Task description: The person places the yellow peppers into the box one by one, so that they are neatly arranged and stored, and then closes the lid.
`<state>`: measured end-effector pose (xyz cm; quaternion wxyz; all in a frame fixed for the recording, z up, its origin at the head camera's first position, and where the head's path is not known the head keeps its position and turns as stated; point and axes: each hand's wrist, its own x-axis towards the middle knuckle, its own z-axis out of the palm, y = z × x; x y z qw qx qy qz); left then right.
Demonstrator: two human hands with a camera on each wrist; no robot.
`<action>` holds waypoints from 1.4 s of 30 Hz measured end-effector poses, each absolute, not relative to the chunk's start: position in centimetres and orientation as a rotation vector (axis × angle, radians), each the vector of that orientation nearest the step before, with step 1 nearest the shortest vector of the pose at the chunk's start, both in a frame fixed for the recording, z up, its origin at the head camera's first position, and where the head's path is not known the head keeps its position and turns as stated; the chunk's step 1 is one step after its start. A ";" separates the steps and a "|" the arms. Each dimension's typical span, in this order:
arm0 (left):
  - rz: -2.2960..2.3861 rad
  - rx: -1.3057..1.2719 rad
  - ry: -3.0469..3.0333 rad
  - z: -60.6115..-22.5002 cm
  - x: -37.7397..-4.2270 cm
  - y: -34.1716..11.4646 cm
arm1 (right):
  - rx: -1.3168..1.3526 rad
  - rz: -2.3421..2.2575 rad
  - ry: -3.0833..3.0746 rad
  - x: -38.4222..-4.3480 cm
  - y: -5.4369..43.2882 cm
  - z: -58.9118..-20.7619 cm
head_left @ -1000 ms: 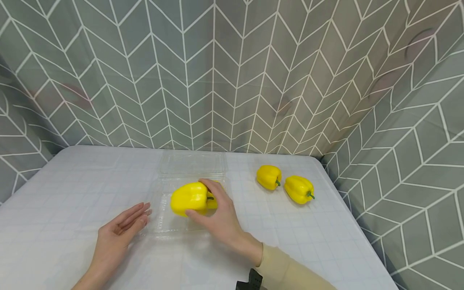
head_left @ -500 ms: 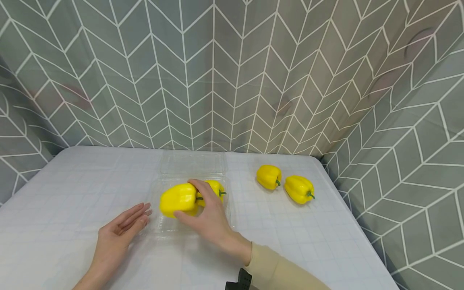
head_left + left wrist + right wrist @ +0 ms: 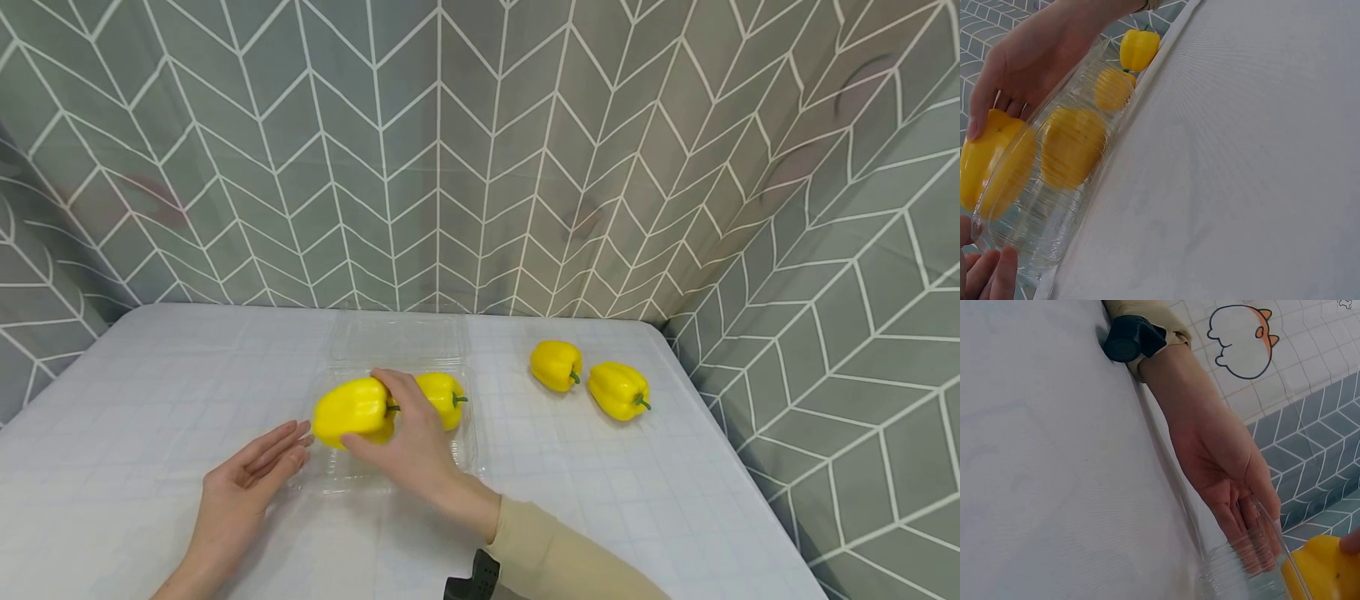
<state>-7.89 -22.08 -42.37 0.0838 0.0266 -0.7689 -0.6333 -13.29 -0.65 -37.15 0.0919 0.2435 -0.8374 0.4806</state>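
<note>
My right hand [image 3: 414, 442] grips a yellow bell pepper [image 3: 348, 412] at its stem end, over the left part of a clear plastic clamshell box [image 3: 352, 483]. In the left wrist view, this held pepper [image 3: 975, 165] shows partly behind the clear box wall. A second yellow pepper [image 3: 444, 398] lies in the box's right half, partly hidden by the right hand in the head view. With fingers extended, my left hand [image 3: 251, 475] rests beside the box's left edge. Its fingertips [image 3: 1250, 559] show through the clear wall in the right wrist view.
Two more yellow peppers lie on the table to the right, one pepper [image 3: 556, 367] farther back and the other pepper [image 3: 619, 392] nearer. The box's clear lid [image 3: 397, 337] lies folded back toward the patterned curtain [image 3: 465, 167]. A white cloth covers the table [image 3: 187, 375].
My right hand has carried its pepper leftward over the box, uncovering more of the second pepper. The left hand and the peppers on the table have stayed in place.
</note>
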 end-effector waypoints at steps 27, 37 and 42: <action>-1.829 0.098 -2.334 -42.3 -7.8 -22.3 | 0.671 1.264 -2.787 -14.0 -2.3 -37.8; -1.858 0.058 -2.311 -42.5 -7.9 -22.2 | 0.681 1.140 -2.857 -14.2 -2.4 -37.9; -1.908 0.039 -2.281 -42.5 -7.9 -22.3 | 0.699 1.128 -2.845 -14.3 -2.4 -38.0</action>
